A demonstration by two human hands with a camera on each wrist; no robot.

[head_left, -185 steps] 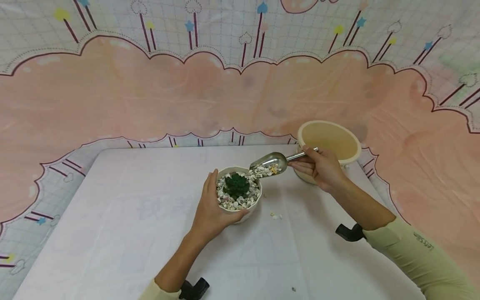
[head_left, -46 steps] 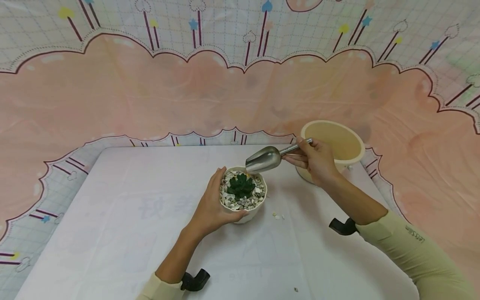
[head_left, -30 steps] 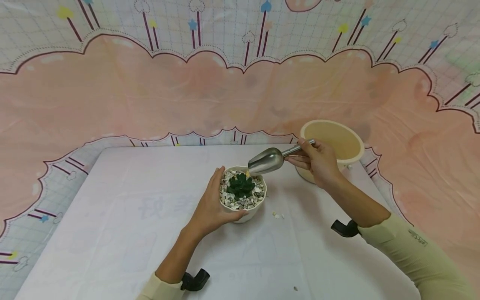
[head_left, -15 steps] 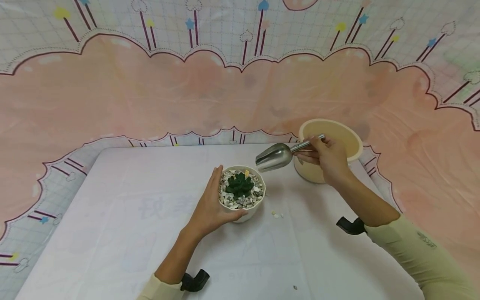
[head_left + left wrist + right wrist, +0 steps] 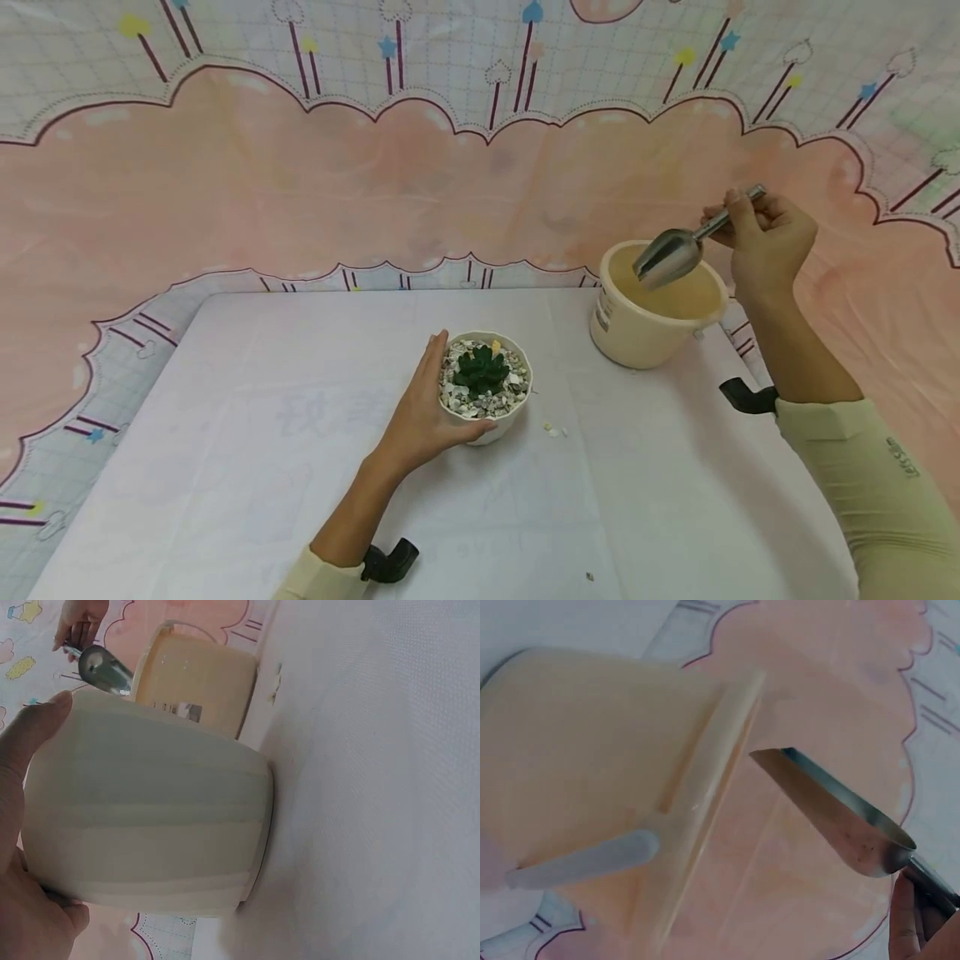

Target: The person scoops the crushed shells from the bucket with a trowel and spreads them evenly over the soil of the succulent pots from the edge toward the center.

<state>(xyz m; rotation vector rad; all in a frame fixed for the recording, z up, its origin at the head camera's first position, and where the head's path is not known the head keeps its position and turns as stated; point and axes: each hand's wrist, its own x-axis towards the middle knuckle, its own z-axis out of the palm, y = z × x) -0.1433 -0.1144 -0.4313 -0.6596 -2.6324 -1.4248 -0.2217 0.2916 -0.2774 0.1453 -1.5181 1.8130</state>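
My left hand [image 5: 423, 412] grips the side of a white plant pot [image 5: 501, 427], thumb at the front and fingers round the far left. The pot stands upright on the table, a dark green succulent [image 5: 481, 372] in its middle amid pale pebbles [image 5: 491, 406]. One yellow pebble [image 5: 496, 346] lies behind the plant. My right hand [image 5: 772, 242] pinches the handle of a metal scoop [image 5: 671, 257], held above a cream bucket [image 5: 645, 337]. In the right wrist view the scoop [image 5: 840, 817] tilts, its tip just above the bucket's rim [image 5: 712, 787]. The bucket's bottom is hidden.
A white cloth covers the table [image 5: 300, 467]. A few stray pebbles [image 5: 555, 432] lie right of the pot, and one small pebble [image 5: 589, 577] is near the front. Behind the table hangs a patterned pink curtain [image 5: 337, 192].
Earlier the scoop held pebbles at the pot's rim, then tipped over it. Now my right hand has carried it up and right, over the bucket. My left hand stays on the pot.
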